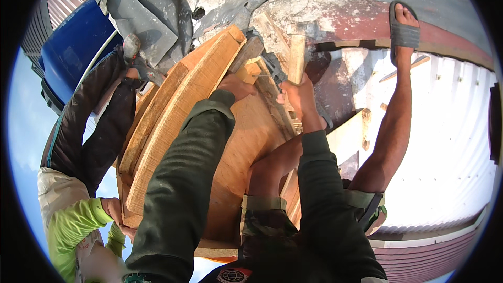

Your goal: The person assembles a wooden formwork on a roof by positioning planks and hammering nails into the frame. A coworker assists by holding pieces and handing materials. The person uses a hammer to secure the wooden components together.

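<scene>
My right hand [301,96] is closed round the pale wooden handle of a hammer [297,57], which stands up with its grey metal head at the top. Left of it, my left hand [238,87] is closed at the lower side of a small wooden block [251,69], its fingers partly hidden. The block sits beside the upper end of a large curved wooden form [183,110] made of thick boards. A plywood face [238,136] of this form shows below my left hand, between my forearms.
At left a co-worker in a bright green sleeve [78,225] has a hand [118,216] on the form's lower end. A blue barrel [73,47] stands behind. My sandaled foot [404,26] rests on a red-edged ledge [445,42]. White corrugated roofing [440,126] spreads at right; crumpled grey sheeting [149,26] lies ahead.
</scene>
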Motion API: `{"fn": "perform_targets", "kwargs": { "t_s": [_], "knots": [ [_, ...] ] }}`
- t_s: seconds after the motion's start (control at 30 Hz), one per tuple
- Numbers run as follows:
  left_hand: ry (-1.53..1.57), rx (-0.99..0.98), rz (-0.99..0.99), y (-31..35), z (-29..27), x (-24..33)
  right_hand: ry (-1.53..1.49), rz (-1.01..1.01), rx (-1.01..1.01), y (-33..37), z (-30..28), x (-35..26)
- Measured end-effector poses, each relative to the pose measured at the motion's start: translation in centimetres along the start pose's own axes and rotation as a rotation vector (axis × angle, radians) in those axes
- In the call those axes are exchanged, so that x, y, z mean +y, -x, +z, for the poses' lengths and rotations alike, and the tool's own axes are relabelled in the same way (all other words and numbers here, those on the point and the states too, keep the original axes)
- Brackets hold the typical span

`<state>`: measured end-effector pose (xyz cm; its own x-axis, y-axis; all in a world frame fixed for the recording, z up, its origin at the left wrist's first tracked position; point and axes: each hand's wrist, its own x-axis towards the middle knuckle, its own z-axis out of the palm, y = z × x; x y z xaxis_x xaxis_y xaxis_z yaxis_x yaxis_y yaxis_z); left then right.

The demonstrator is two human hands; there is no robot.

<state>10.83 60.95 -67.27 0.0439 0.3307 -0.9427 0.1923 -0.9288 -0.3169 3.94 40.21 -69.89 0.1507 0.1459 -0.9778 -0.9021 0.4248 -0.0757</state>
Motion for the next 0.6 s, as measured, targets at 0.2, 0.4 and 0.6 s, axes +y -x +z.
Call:
{"fn": "perform_targets", "kwargs": {
  "t_s": [0.2,0.4,0.6],
  "knots": [
    [-0.089,0.113,-0.101,4.4,-0.8,0.9,0.266,0.010,-0.064,-2.0,-1.2,-1.3],
    [-0.043,-0.099,-0.143,5.2,-3.2,2.9,0.943,-0.484,-0.053,-11.9,2.9,-2.7],
    [0.023,-0.115,-0.153,5.6,-3.5,2.9,1.473,-0.297,-0.438,-14.1,2.4,-6.1]
  ]
}}
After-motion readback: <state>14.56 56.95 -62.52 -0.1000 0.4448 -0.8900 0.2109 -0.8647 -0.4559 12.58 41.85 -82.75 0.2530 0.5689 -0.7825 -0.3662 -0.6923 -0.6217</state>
